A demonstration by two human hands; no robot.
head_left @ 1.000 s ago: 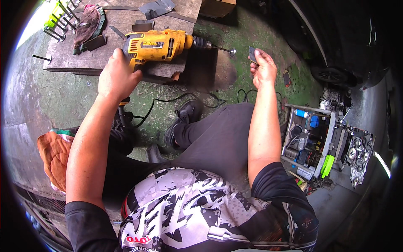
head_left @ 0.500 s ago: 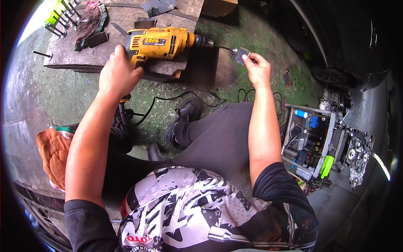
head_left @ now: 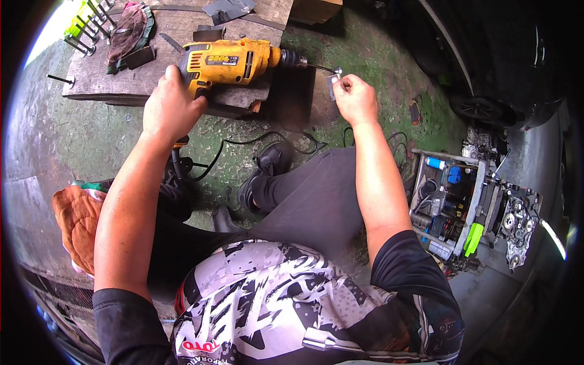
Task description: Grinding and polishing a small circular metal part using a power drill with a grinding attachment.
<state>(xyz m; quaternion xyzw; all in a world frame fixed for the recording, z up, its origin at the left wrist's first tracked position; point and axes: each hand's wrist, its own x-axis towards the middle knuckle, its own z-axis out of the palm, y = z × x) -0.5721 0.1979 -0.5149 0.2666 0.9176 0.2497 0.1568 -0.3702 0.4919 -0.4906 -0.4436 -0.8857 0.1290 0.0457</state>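
Note:
My left hand (head_left: 173, 104) is closed around the handle of a yellow-and-black power drill (head_left: 234, 59), which lies on its side over the wooden block's edge. A thin metal engine valve (head_left: 338, 71) sticks out to the right from the drill's chuck, its round head at the far end. My right hand (head_left: 356, 100) pinches a small dark piece of sandpaper (head_left: 332, 89) right at the valve's head. Fingertips and thumb hide part of the sandpaper, so whether it touches the valve face I cannot tell.
Several valves (head_left: 91, 48) stand on the wooden block (head_left: 176, 30) beside a dirty rag (head_left: 129, 35) and more sandpaper pieces (head_left: 228, 9). A black cord (head_left: 255, 137) crosses the green floor. At right stand a tool cart (head_left: 447, 201), engine parts (head_left: 517, 228) and a car wheel (head_left: 483, 111).
My right hand has moved left with the sandpaper, which now hangs just behind the valve's head. My left hand and the drill stay put.

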